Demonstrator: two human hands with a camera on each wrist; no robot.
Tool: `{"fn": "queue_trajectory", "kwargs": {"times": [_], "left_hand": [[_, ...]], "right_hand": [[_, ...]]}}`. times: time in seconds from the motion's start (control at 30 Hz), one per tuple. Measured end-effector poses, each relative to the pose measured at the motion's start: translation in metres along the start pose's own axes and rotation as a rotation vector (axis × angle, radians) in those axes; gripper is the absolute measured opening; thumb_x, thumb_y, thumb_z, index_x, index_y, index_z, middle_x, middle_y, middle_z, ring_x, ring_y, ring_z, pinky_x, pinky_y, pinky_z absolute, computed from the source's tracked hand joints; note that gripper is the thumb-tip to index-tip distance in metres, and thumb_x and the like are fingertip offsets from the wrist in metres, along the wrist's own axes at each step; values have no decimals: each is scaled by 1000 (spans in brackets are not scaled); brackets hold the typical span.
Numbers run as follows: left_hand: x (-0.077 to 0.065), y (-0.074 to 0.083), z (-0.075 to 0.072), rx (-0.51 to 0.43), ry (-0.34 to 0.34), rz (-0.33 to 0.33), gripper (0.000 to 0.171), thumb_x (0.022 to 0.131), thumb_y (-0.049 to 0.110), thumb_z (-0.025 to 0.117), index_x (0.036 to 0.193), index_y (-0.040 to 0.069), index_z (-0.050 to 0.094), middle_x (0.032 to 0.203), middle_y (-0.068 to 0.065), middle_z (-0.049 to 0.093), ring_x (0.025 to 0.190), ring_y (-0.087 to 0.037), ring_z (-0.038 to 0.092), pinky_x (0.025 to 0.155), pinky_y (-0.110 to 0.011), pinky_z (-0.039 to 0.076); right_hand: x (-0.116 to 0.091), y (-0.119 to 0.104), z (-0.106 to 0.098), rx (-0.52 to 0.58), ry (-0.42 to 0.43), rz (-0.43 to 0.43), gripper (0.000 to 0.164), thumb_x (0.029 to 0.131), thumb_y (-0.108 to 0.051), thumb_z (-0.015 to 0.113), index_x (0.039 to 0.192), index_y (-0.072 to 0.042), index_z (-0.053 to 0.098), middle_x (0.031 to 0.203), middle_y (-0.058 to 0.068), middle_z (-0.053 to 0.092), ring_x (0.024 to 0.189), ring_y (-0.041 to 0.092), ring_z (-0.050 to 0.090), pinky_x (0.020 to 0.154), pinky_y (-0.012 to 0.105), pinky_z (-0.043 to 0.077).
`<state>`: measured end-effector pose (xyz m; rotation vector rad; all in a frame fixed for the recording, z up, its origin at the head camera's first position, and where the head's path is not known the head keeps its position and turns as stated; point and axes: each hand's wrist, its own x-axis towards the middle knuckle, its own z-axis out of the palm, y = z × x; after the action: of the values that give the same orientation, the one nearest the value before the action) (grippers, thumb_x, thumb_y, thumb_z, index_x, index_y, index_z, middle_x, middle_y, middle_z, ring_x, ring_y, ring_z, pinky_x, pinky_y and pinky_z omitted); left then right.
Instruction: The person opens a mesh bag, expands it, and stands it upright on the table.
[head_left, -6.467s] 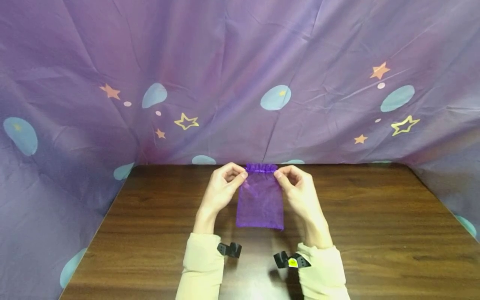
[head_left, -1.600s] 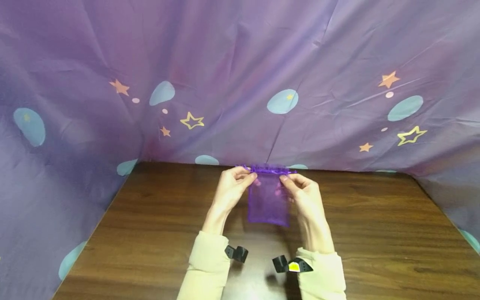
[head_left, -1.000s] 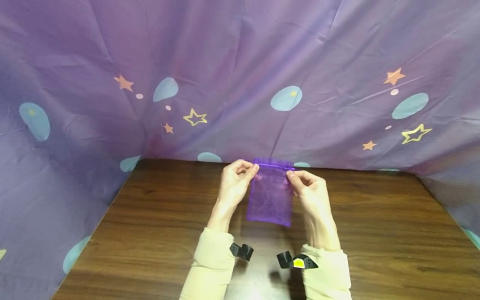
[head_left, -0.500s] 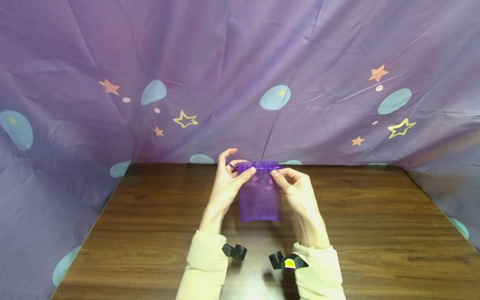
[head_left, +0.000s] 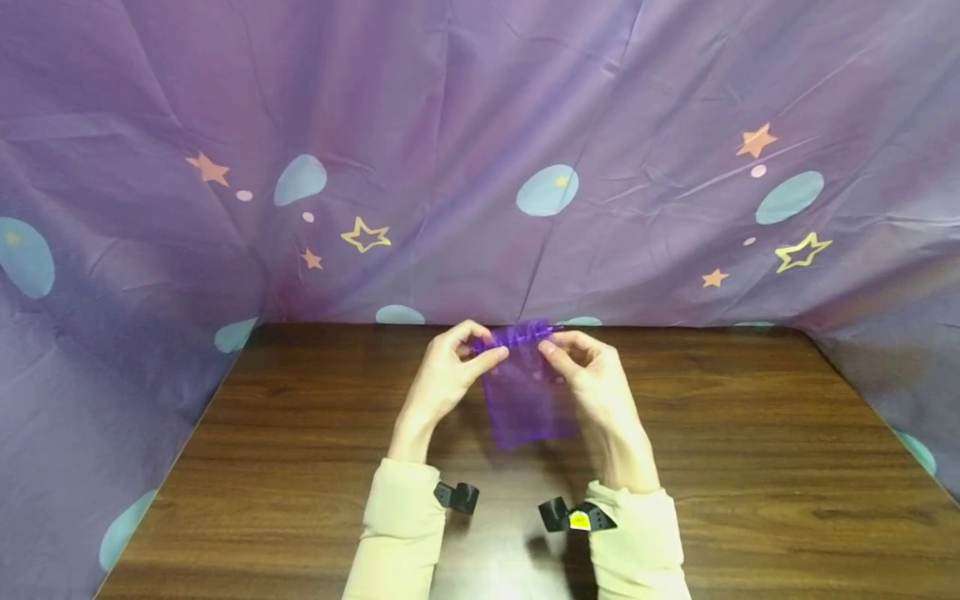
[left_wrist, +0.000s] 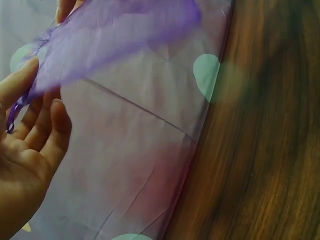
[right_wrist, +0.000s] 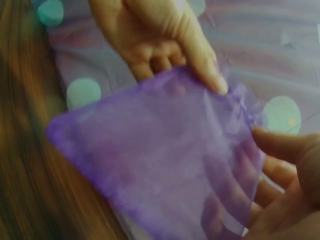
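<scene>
A sheer purple drawstring pouch [head_left: 525,404] hangs between both hands over the table, its gathered top edge slanting up to the right in the head view. My left hand [head_left: 442,375] pinches it by the upper left corner, thumb in front. At the upper right, my right hand [head_left: 592,371] pinches the gathered band between thumb and fingers. Through the thin mesh of the pouch [right_wrist: 145,145] the right fingers show behind it in the right wrist view. A short loop of purple cord [left_wrist: 12,120] sticks out beside the left fingers in the left wrist view.
The brown wooden table [head_left: 750,433] spreads under both arms. A purple curtain [head_left: 450,125] with stars and blue spots hangs along its back and sides. Black wrist mounts [head_left: 459,497] sit at both cream sleeves.
The pouch first hung level, then slid about between the hands. Half a second ago the left index finger was lifted; now it is back down and the pouch tilts, left corner lower.
</scene>
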<state>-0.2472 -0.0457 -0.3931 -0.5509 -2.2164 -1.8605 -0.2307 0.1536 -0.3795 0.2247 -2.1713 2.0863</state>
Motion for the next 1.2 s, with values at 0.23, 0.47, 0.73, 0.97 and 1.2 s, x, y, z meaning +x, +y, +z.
{"fn": "queue_trajectory", "kwargs": {"times": [0.23, 0.47, 0.73, 0.97, 1.2], "left_hand": [[-1, 1, -5, 3, -155, -56, 16, 89, 23, 73, 89, 10, 65, 79, 0, 61, 71, -15, 57, 63, -30, 45], [-1, 2, -8, 56, -365, -16, 14, 89, 22, 73, 88, 10, 66, 82, 0, 60, 76, -15, 55, 68, -30, 46], [-4, 4, -9, -44, -406, -33, 13, 86, 14, 74, 85, 7, 64, 81, -1, 60, 77, -14, 54, 69, -29, 44], [-6, 4, -12, -156, -385, 0, 12, 84, 5, 74, 83, 4, 62, 78, 1, 57, 74, -13, 53, 67, -26, 43], [-8, 7, -19, -217, -399, 25, 11, 85, 4, 71, 86, -1, 62, 79, 0, 57, 75, -13, 52, 68, -26, 42]], "right_hand": [[0, 3, -7, -173, -122, -73, 72, 85, -5, 74, 145, -7, 35, 114, 19, 59, 91, 22, 63, 77, 30, 53], [-4, 0, -16, -195, -225, -182, 76, 81, -2, 78, 145, -10, 37, 128, 18, 51, 101, 29, 60, 82, 34, 52], [-7, 4, -20, -182, -398, -230, 35, 81, -1, 77, 111, -5, 59, 108, 11, 60, 89, 22, 62, 74, 30, 52], [-9, -1, -22, -178, -497, -207, 19, 84, -5, 75, 100, -7, 64, 93, 8, 64, 84, 20, 61, 72, 30, 50], [-10, -6, -20, -197, -476, -202, 16, 84, -6, 75, 94, -8, 63, 89, 7, 64, 82, 21, 61, 72, 31, 50]]}}
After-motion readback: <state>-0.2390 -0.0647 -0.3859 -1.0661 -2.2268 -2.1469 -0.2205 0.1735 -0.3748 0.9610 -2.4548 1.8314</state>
